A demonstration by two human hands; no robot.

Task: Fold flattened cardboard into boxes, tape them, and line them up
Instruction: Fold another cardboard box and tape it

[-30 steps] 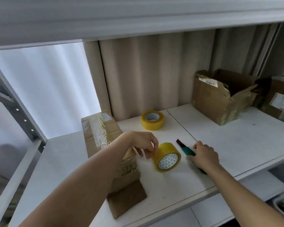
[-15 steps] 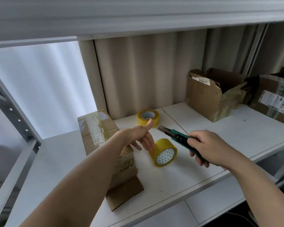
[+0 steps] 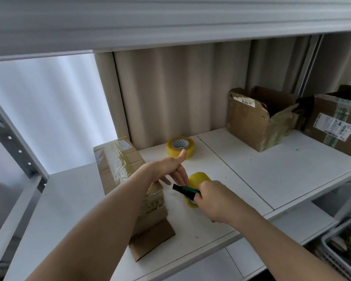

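Tape roll (image 3: 199, 178) | left hand (image 3: 170, 169) flat beside | right hand (image 3: 213, 199) grips cutter (image 3: 185, 191)

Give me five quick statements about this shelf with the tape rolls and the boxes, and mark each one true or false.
1. The right hand grips a green and black utility knife. True.
2. The left hand is curled round a tape roll. False: its fingers are straight, thumb up, and hold nothing.
3. Two yellow tape rolls are on the shelf, the far tape roll lying flat, the near tape roll on its edge. True.
4. The torn box by the curtain is taped shut. False: its top is open.
5. The taped box lies to the right of both hands. False: it lies left, under the left forearm.
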